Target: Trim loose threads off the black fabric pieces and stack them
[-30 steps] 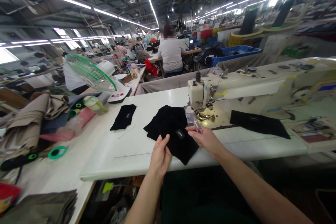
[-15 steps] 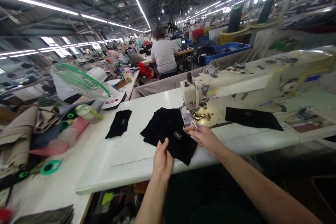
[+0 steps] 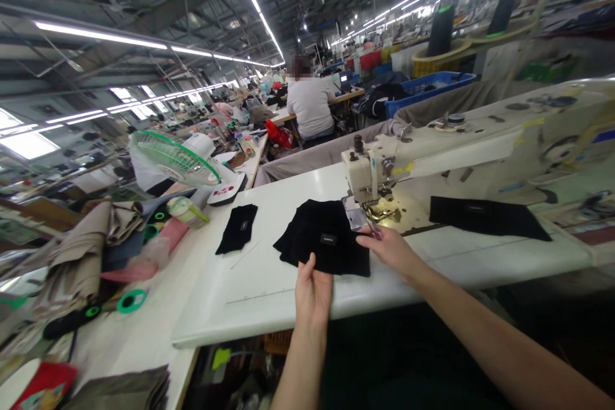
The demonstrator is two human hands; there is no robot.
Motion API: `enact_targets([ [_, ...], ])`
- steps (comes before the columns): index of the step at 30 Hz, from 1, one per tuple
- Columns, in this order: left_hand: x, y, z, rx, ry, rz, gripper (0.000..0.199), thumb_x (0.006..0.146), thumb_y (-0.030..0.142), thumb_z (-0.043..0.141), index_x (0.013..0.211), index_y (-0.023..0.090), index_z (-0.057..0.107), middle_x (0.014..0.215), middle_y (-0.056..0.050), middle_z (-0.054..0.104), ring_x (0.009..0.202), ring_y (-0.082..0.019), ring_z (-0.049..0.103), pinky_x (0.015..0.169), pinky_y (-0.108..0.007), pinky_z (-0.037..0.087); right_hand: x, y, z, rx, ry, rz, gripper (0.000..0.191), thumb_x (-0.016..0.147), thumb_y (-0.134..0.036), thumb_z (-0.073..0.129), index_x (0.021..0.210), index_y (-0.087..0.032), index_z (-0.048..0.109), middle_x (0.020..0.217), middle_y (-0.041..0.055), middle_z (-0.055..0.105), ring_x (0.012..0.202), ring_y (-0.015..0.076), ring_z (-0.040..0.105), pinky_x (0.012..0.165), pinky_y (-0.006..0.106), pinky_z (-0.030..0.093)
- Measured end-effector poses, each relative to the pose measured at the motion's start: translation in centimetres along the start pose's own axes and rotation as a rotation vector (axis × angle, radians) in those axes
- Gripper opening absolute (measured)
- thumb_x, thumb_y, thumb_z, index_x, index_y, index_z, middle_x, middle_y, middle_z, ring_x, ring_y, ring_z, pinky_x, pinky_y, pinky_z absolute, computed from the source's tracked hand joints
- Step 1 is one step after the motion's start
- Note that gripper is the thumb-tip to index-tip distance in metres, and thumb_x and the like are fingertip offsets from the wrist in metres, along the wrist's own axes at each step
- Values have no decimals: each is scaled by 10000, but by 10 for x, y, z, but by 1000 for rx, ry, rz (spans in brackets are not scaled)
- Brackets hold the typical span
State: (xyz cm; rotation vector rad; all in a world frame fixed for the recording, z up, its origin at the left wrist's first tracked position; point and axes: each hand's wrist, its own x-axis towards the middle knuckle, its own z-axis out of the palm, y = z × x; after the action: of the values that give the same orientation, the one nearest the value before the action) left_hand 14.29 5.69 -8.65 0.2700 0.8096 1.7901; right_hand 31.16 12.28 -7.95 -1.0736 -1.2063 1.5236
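Observation:
My left hand (image 3: 313, 288) grips the near edge of a black fabric piece (image 3: 348, 259), thumb on top and fingers underneath. A small dark label with pale lettering (image 3: 328, 239) is on this piece. It overlaps a pile of black fabric pieces (image 3: 302, 224) lying on the white table. Just right of the piece, my right hand (image 3: 389, 250) is closed around small thread snips (image 3: 373, 228), their blades partly hidden by the fingers and pointing toward the sewing machine's needle area (image 3: 379, 205).
The sewing machine (image 3: 368, 173) stands behind my right hand. Another labelled black piece (image 3: 485, 216) lies by its bed, and a smaller black stack (image 3: 237, 229) is to the left. A green fan (image 3: 175, 157), fabric rolls (image 3: 79, 256) and a tape roll (image 3: 131, 301) occupy the left side. A person (image 3: 310, 106) sits ahead.
The held black piece has shifted up and turned level, lying more squarely over the pile. My right hand still holds the snips beside it. The whole view has swung slightly left.

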Motion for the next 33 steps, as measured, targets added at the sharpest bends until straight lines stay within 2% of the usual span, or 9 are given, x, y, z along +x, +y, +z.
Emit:
enact_targets([
  [5, 0, 1, -1, 31, -25, 19, 497, 866, 94, 620, 1316, 304, 607, 1284, -18, 693, 1270, -207, 588, 1103, -336, 464, 0, -3, 3, 30, 10, 23, 166, 673, -303, 769, 786, -195, 713, 473, -67, 432, 507, 125, 426, 492, 246, 280],
  [13, -5, 5, 7, -29, 20, 2, 506, 890, 57, 546, 1333, 298, 589, 1275, -29, 696, 1237, -203, 613, 1070, -342, 491, -2, -2, 4, 22, 13, 45, 190, 659, -335, 778, 764, -194, 705, 454, -77, 390, 470, 110, 367, 478, 244, 260],
  [17, -7, 2, 6, 26, 17, 31, 501, 880, 92, 581, 1333, 307, 583, 1267, -28, 698, 1236, -208, 612, 1051, -329, 499, -2, -2, 5, -30, 4, 3, 224, 688, -396, 758, 778, -197, 708, 531, -30, 536, 555, 155, 503, 534, 264, 363],
  [20, -8, 12, 1, 133, 54, 166, 427, 866, 174, 655, 1272, 300, 618, 1254, -26, 701, 1225, -211, 615, 1033, -304, 502, -2, 0, 2, -134, 5, -79, 281, 729, -478, 702, 752, -198, 711, 710, 34, 686, 733, 222, 622, 698, 320, 463],
  [23, 4, 46, -5, 317, 91, 337, 376, 814, 249, 734, 1182, 263, 656, 1173, -39, 728, 1144, -232, 657, 982, -325, 527, -5, 8, -7, -293, 55, -95, 358, 733, -545, 645, 783, -201, 730, 835, 76, 745, 862, 289, 663, 809, 367, 477],
  [27, 43, 119, -16, 657, 133, 455, 414, 726, 269, 771, 1124, 213, 670, 1072, -56, 745, 999, -231, 698, 906, -334, 540, -11, 24, -21, -435, 137, -82, 417, 699, -588, 619, 853, -222, 746, 870, 79, 761, 897, 317, 677, 823, 378, 488],
  [28, 56, 137, -19, 793, 162, 459, 409, 727, 289, 754, 1120, 210, 670, 1031, -52, 749, 946, -224, 704, 872, -335, 547, -13, 27, -23, -456, 143, -93, 416, 702, -596, 609, 848, -229, 742, 857, 74, 760, 883, 310, 680, 817, 371, 492],
  [30, 81, 169, -24, 882, 197, 429, 401, 672, 249, 772, 1061, 187, 693, 937, -56, 756, 873, -231, 705, 831, -350, 547, -18, 31, -24, -486, 140, -130, 405, 716, -602, 594, 831, -239, 733, 852, 65, 757, 864, 295, 681, 804, 356, 497],
  [33, 116, 204, -27, 1028, 231, 374, 355, 641, 197, 766, 989, 167, 705, 817, -55, 746, 785, -245, 689, 771, -375, 537, -22, 31, -22, -511, 122, -170, 385, 742, -588, 583, 822, -239, 725, 874, 63, 756, 859, 281, 679, 787, 342, 498],
])
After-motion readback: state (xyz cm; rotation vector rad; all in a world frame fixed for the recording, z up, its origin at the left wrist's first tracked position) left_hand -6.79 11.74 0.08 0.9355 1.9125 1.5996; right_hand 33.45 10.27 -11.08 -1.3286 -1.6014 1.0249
